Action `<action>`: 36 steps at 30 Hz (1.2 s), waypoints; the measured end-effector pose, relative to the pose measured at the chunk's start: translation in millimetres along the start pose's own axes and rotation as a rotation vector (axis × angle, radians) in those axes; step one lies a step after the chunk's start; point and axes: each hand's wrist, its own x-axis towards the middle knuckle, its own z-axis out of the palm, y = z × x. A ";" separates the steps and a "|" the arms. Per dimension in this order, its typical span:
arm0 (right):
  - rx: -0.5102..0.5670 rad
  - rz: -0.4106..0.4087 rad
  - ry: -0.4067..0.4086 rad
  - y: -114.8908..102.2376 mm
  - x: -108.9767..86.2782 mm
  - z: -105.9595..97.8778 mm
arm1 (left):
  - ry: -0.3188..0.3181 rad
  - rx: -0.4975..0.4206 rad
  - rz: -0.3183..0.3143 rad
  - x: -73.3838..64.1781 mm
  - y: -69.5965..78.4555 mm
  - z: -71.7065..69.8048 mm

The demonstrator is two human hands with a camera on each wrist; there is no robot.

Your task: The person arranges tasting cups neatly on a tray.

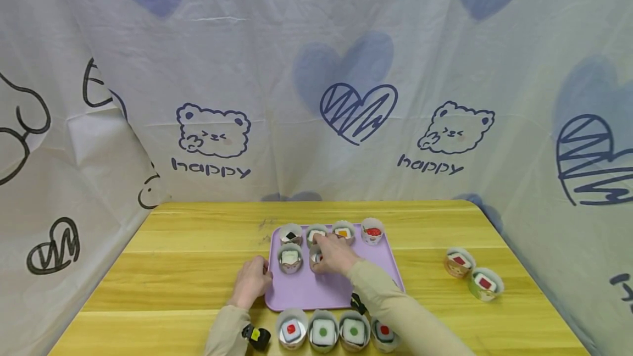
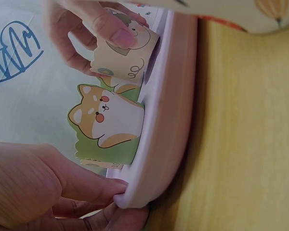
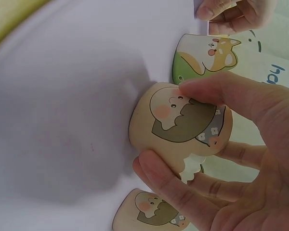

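My right hand [image 1: 337, 254] grips a paper cake cup [image 3: 159, 130] with a printed girl's face, thumb on one side and fingers on the other. In the head view this cup is partly covered by the hand, over the middle of the lilac tray [image 1: 311, 293]. At the tray's left edge, my left hand [image 1: 251, 282] pinches the rim between thumb and fingers. A cup with a printed dog [image 2: 108, 115] stands on the tray beside that hand, holding a pale square piece in the head view. Behind them, a row of cups with small toy cakes lines the tray's far side, including one with red topping [image 1: 372, 231].
Several cups with square cakes, such as one with a green dot [image 1: 323, 333], stand in a row before the tray. Two more, an orange cup [image 1: 459, 263] and a green cup [image 1: 486, 285], stand at the table's right. A printed cloth [image 1: 296, 59] hangs behind.
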 end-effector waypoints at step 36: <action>0.047 -0.108 -0.018 6.1 -3.7 -1.8 | -0.002 0.005 0.012 0.6 -0.3 -1.1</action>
